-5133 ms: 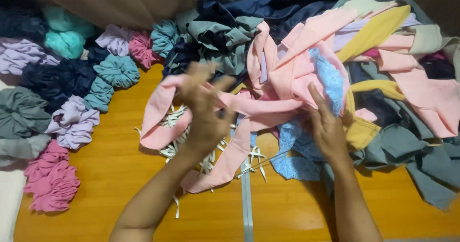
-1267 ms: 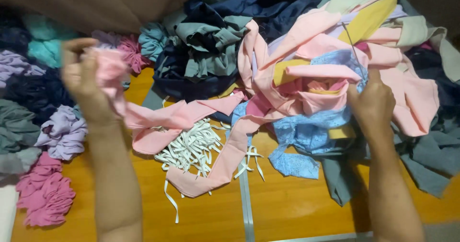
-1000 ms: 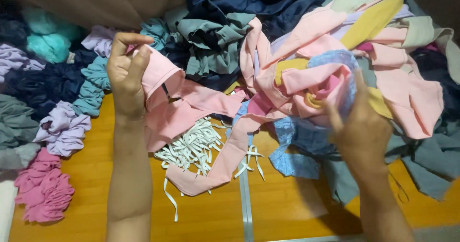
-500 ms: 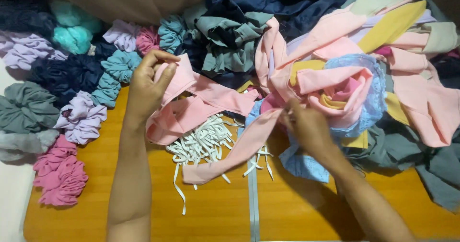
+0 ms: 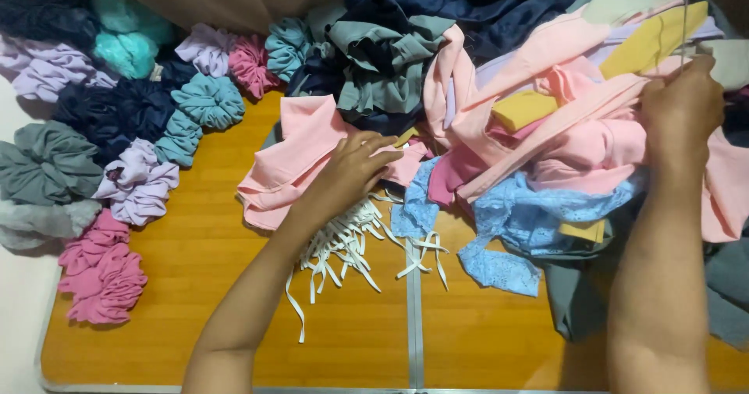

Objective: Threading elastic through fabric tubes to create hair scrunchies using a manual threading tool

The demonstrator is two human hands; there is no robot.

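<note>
Pink fabric strip (image 5: 546, 133), diagonal, upper-right end in right hand (image 5: 680, 105)

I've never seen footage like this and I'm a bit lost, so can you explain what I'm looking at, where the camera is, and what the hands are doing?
There is no machine here, only a person's two bare hands. The single camera sits on the person's head and looks down, so both arms reach in from the bottom edge.

The surface is a wooden table. Along its left side lie finished scrunchies in pink, lilac, teal, grey and navy. Across the top and right is a big pile of fabric strips in pink, yellow, blue, grey and navy. Near the middle lies a bundle of white elastic pieces.

The left hand rests on a pink strip. The right hand is raised over the pile and pinches something thin, perhaps a thread or needle; it is too fine to tell.
</note>
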